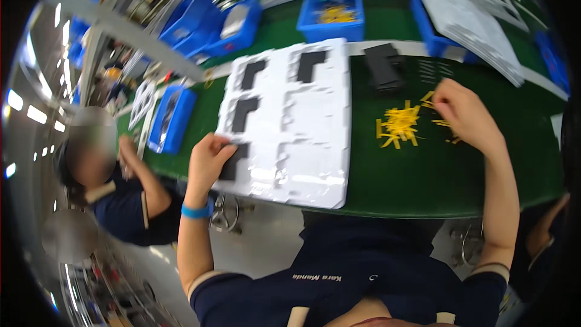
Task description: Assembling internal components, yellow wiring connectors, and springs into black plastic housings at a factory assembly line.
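Note:
A white moulded tray lies on the green work table, with several black L-shaped pieces in its hollows. My left hand, with a blue wristband, is at the tray's near left edge. Its thumb and fingers are closed together over the corner of the nearest black piece; whether they grip it is hidden. On the right, my right hand has its fingers pinched just above the table, among loose yellow strips. What the pinch holds is too small to tell. A pile of yellow strips lies left of that hand.
Black blocks stand beyond the yellow pile, beside rows of small thin pieces. Along the back are a blue bin with yellow strips and another under plastic sheeting. At left, a co-worker sits near a blue box.

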The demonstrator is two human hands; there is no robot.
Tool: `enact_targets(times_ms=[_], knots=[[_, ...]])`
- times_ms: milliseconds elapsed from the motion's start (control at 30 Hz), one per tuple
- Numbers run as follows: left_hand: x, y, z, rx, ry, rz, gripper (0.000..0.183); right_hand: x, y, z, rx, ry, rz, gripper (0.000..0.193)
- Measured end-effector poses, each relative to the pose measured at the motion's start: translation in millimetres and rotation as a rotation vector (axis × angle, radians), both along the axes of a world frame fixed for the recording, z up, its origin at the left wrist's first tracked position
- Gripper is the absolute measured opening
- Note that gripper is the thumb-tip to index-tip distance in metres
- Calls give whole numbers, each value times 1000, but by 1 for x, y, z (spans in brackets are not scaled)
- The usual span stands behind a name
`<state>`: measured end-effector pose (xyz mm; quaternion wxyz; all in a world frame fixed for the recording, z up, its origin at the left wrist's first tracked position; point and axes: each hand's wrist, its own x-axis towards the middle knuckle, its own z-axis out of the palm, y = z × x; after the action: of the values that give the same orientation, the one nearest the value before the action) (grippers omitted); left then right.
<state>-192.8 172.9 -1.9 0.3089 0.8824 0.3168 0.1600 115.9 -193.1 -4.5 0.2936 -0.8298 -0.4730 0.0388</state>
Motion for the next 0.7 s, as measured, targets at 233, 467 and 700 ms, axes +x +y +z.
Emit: enact_targets(times_ms=[233, 467, 700], knots=[[-1, -20, 5, 336, 123, 36, 17, 0, -3, 8, 17, 142, -22, 5], [35, -40, 25, 368, -175, -181, 13, -14, 10, -2, -139, -64, 114, 8], [144, -126, 20, 79, -237, -841, 9, -23, 15, -6, 66, 89, 152, 5]])
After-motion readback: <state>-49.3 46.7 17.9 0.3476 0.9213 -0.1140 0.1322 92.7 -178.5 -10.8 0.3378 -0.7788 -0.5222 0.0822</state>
